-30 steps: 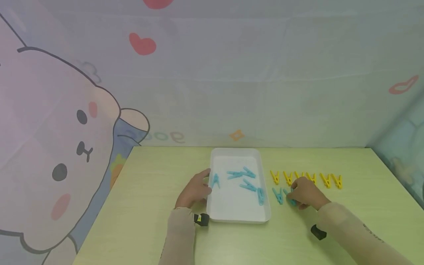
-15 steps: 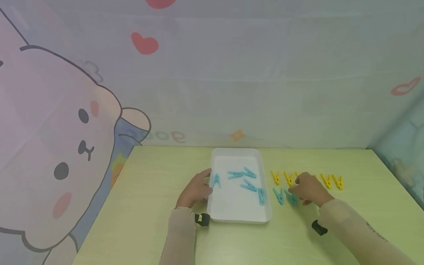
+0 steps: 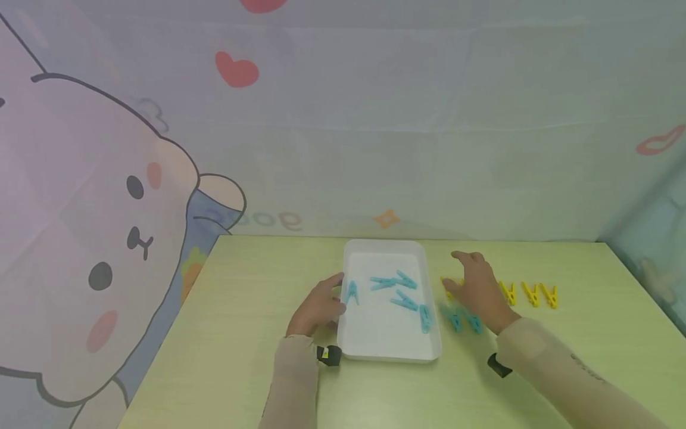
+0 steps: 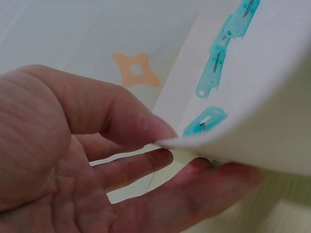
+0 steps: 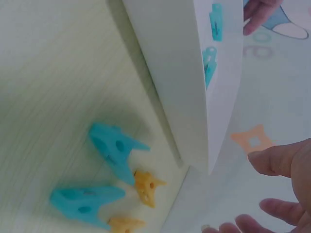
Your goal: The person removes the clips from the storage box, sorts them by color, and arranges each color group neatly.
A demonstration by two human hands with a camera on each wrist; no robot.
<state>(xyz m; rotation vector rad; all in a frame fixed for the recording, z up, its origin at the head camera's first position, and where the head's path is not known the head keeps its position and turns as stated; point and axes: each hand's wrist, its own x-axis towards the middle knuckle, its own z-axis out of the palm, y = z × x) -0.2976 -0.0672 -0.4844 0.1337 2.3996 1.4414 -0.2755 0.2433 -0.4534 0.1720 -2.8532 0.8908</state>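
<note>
A shallow white tray (image 3: 375, 336) lies on the table, with several light-blue clothespins (image 3: 405, 301) scattered inside. My left hand (image 3: 318, 308) grips its left side; in the left wrist view the thumb (image 4: 141, 121) is at the rim while the fingers sit below and outside. My right hand (image 3: 481, 291) hovers to the right of the tray with thumb and fingers spread, holding nothing. Beneath it, two blue clothespins (image 3: 474, 323) stand side by side on the table. Behind these runs a row of yellow clothespins (image 3: 530, 294), partly covered by the right hand.
The pale green table (image 3: 257, 274) ends at the back against a printed curtain (image 3: 482, 179) with a bear picture on the left. In the right wrist view, the tray's side wall stands close to the blue clothespin (image 5: 112, 150) and a yellow clothespin (image 5: 146, 187).
My right hand has let go of the second blue clothespin, leaving it beside the first, then lifted and moved left and back with fingers spreading. The left hand stays at the tray.
</note>
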